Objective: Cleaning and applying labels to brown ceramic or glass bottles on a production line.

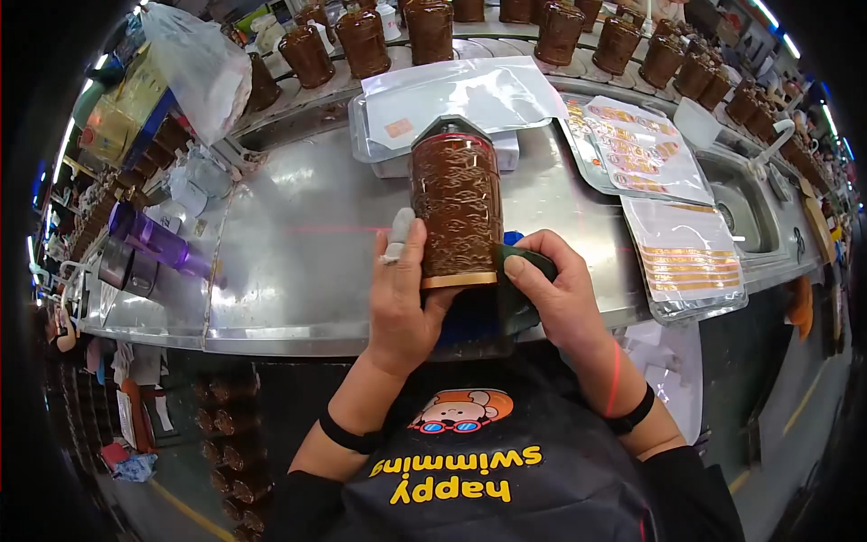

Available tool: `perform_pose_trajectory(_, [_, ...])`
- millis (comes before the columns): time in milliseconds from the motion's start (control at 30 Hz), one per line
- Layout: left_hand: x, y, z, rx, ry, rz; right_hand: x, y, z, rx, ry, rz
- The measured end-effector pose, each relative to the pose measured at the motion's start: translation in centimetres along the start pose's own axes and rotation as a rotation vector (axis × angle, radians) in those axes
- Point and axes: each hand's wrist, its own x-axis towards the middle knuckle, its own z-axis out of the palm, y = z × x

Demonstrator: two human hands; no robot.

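Cradling a brown bottle (456, 203), left hand (397, 303) (fingers (412, 257) upward), and right hand (567, 294) pinching a dark green pad (536, 260)

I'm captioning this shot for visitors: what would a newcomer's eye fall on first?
Probably the glossy brown bottle at the centre, held at its lower left by the left hand, while the right hand holds a dark green pad at its lower right. Next, perhaps, the similar brown bottles lined up along the top, and the purple container toward the left.
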Motion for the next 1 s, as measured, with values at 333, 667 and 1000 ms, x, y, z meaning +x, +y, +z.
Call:
perform_pose_trajectory(333, [-4.5, 1.1, 0.0, -0.274, 0.24, -0.182, 0.1, 0.2, -0.3, 0.019, 0.001, 0.015])
perform_pose_trajectory(667, [-1.2, 1.2, -1.4, -0.109, 0.112, 0.227, -0.1, -0.1, -0.3, 0.033, -0.002, 0.049])
perform_pose_trajectory(1000, [-0.4, 0.4, -1.9, -0.073, 0.088, 0.291, 0.0, 0.5, -1.0, 0.137, -0.02, 0.049])
